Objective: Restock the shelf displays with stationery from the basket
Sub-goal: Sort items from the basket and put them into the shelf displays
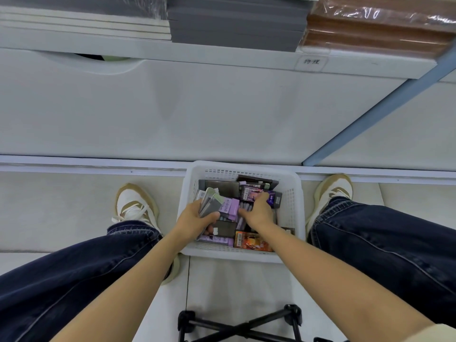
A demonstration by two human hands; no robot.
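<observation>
Both hands are down in the white basket (243, 256) on the floor between my feet, close together but not touching. My left hand (195, 218) grips a fanned bundle of flat packs (209, 203), thumb across the front, long sides pointing up and away from me towards the shelf (222, 58). My right hand (259, 211) lies over a dark purple pack (272, 197) at the basket's far right, which runs crosswise; that's the nearer hand for it. Whether those fingers have closed on it or only rest on top I can't tell, they cover its near edge. The shelf sits well above and ahead, so everything has to lift up and forward. Lower packs are buried, labels too blurred to read
</observation>
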